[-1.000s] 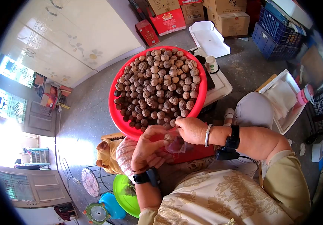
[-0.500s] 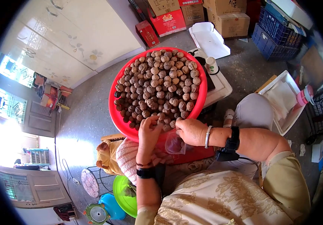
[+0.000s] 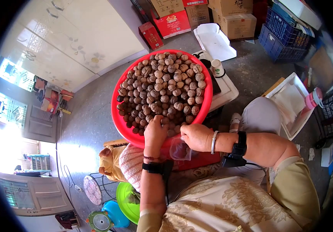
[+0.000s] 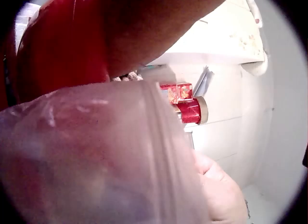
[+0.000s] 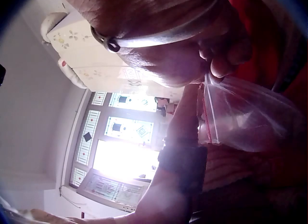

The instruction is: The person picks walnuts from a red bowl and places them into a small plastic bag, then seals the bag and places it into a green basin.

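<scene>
Brown walnuts fill a round red basin. My left hand reaches over its near rim, fingers curled round a walnut at the pile's edge. Just right of it, my right hand pinches the top of a clear plastic bag, which hangs against the basin's near side with something dark in it. In the right wrist view, the bag hangs from the pinching fingers. Close up in the left wrist view, the bag hides much of the scene.
Beyond the basin stand a white cup, a white foam tray and cardboard boxes. Blue crates are at the upper right, another white tray at the right. A green basin lies at the lower left.
My left hand has moved from the bag's mouth up to the walnuts, and its fingers have bent in among them. My right hand has stayed at the bag's top.
</scene>
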Tool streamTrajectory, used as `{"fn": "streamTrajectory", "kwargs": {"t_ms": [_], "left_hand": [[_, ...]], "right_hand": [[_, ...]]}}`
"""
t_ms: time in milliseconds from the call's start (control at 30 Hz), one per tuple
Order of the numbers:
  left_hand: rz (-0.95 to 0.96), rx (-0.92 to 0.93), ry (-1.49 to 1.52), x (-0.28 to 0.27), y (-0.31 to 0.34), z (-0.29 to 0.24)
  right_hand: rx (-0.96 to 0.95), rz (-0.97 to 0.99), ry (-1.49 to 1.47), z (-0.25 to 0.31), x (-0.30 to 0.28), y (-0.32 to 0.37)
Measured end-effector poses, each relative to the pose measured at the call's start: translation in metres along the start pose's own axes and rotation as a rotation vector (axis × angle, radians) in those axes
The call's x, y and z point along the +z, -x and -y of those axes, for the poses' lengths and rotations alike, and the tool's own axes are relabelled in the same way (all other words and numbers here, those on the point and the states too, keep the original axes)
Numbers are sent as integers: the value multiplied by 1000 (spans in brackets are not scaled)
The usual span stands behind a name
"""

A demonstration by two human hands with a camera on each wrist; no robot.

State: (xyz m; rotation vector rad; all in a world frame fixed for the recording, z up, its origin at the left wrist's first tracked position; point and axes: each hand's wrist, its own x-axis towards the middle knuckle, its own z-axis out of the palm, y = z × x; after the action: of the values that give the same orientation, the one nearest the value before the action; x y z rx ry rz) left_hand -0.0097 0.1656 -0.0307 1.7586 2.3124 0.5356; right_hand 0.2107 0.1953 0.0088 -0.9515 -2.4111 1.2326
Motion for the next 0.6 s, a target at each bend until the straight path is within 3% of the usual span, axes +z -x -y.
{"fn": "streamTrajectory", "kwargs": {"t_ms": [133, 200, 333, 600], "left_hand": [[8, -52, 266, -21, 12, -13], [99, -156, 883, -31, 19, -13], [228, -178, 1171, -51, 36, -16], [381, -100, 1261, -54, 50, -13]], "right_hand": [[-21, -6, 3, -5, 3, -2], [-34, -15, 8, -2, 1, -1], [-11, 11, 73, 5, -7, -2], [-2, -17, 50, -3, -3, -4]]}}
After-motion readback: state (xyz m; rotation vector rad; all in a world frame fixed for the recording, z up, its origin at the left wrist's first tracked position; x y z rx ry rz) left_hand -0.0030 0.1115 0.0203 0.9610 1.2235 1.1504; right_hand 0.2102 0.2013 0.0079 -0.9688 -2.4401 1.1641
